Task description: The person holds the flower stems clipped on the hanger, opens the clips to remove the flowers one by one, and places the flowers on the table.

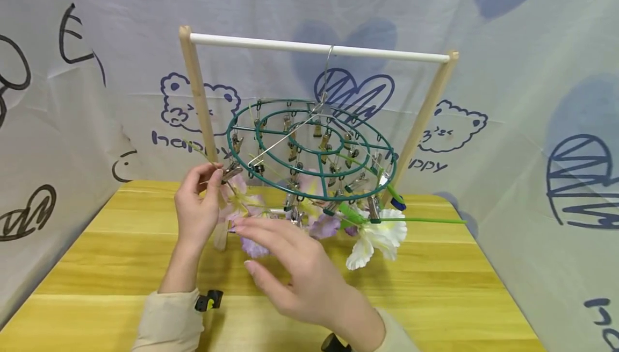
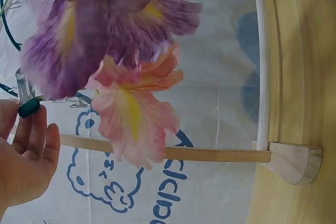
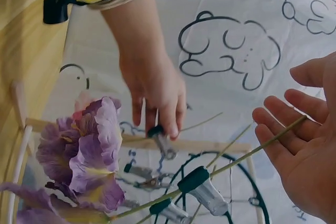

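Note:
At the near left rim of a round green clip hanger (image 1: pixel 323 180), my left hand (image 1: pixel 197 207) pinches a metal clip (image 3: pixel 164 145) with a dark green tip between thumb and fingers. A pink artificial iris (image 2: pixel 134 119) hangs beside that clip, its thin stem running past the fingertips. My right hand (image 1: pixel 304 271) is held in front of the hanger, fingers extended and apart from the thumb. In the right wrist view, a green stem (image 3: pixel 247 152) from a purple iris (image 3: pixel 97 166) overlaps its fingers. Another clip (image 3: pixel 202 190) grips this stem.
The hanger hooks over a white bar (image 1: pixel 266 44) between two wooden posts (image 1: pixel 195 91). A white iris (image 1: pixel 369 244) hangs at the right, its green stem (image 1: pixel 430 220) sticking out sideways. Several other clips dangle from the rings. Below lies a wooden table (image 1: pixel 87 298); drawn-on cloth (image 1: pixel 522 126) surrounds it.

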`<action>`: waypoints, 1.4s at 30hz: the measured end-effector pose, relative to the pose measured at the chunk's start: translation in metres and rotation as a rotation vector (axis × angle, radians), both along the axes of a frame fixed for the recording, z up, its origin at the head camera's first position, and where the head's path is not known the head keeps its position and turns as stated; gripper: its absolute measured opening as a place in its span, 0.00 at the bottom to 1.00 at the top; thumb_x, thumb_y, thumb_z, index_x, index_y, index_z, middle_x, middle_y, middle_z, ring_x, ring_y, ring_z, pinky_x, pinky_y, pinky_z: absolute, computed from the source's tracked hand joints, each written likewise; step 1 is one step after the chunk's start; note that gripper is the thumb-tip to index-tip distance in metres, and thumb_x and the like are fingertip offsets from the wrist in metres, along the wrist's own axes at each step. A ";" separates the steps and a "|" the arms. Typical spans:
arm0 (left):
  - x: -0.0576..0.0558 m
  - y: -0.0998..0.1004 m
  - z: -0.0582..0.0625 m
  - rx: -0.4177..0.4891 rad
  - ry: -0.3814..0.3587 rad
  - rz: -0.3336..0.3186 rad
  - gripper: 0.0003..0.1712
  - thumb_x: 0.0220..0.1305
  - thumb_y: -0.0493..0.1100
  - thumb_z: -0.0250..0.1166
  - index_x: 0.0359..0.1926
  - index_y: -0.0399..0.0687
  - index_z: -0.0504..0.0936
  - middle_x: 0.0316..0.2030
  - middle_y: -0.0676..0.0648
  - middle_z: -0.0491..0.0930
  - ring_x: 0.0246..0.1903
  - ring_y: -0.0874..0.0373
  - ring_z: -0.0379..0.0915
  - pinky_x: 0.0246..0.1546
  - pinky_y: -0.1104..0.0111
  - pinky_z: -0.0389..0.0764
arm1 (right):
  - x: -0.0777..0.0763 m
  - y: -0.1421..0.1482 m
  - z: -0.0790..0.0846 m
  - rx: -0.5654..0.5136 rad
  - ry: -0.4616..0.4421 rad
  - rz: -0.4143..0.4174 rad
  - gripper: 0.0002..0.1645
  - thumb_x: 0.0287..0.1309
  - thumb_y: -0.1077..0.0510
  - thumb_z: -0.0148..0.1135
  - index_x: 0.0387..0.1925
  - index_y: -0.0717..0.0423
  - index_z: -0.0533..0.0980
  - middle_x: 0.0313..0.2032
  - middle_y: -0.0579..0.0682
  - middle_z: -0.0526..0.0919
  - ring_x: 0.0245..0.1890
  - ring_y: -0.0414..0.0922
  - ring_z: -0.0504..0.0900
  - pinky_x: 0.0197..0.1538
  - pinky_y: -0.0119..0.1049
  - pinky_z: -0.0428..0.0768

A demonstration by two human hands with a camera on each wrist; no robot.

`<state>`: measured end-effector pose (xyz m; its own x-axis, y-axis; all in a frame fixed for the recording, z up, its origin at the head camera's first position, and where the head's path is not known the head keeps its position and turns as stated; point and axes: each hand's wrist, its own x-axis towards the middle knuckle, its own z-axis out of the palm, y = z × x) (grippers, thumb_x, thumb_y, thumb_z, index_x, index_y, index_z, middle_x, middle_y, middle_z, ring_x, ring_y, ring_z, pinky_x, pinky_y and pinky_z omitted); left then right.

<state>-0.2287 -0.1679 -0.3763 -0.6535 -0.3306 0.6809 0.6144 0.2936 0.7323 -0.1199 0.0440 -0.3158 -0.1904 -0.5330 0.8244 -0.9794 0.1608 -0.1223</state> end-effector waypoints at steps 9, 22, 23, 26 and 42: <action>0.001 -0.011 0.002 0.154 -0.060 -0.130 0.15 0.79 0.34 0.56 0.54 0.21 0.74 0.46 0.44 0.82 0.35 0.66 0.85 0.40 0.75 0.87 | 0.006 -0.020 -0.006 0.031 0.023 0.013 0.19 0.68 0.64 0.62 0.58 0.66 0.80 0.59 0.58 0.83 0.62 0.46 0.81 0.67 0.33 0.77; 0.003 -0.030 0.006 0.175 -0.064 -0.178 0.16 0.79 0.35 0.57 0.55 0.22 0.75 0.45 0.51 0.82 0.32 0.63 0.83 0.31 0.77 0.84 | 0.020 -0.040 -0.008 0.020 0.289 0.051 0.13 0.64 0.64 0.65 0.48 0.66 0.85 0.50 0.57 0.88 0.55 0.47 0.86 0.65 0.34 0.79; 0.003 -0.031 0.006 0.175 -0.068 -0.173 0.16 0.79 0.35 0.57 0.55 0.22 0.75 0.45 0.52 0.82 0.32 0.63 0.83 0.31 0.77 0.84 | 0.020 -0.041 -0.009 0.013 0.322 0.048 0.13 0.63 0.64 0.64 0.47 0.66 0.85 0.49 0.57 0.88 0.54 0.48 0.86 0.64 0.35 0.80; 0.004 -0.035 0.007 0.175 -0.081 -0.165 0.16 0.79 0.35 0.57 0.55 0.22 0.76 0.45 0.53 0.82 0.32 0.64 0.83 0.33 0.77 0.84 | 0.021 -0.043 -0.012 -0.021 0.440 0.014 0.13 0.62 0.65 0.59 0.44 0.66 0.86 0.47 0.58 0.89 0.51 0.50 0.87 0.63 0.36 0.82; 0.006 -0.034 0.008 0.166 -0.114 -0.195 0.15 0.78 0.35 0.58 0.55 0.22 0.76 0.47 0.40 0.81 0.32 0.63 0.84 0.33 0.76 0.85 | 0.022 -0.045 -0.018 -0.062 0.346 -0.044 0.14 0.65 0.65 0.58 0.46 0.67 0.84 0.49 0.60 0.88 0.56 0.53 0.85 0.63 0.41 0.82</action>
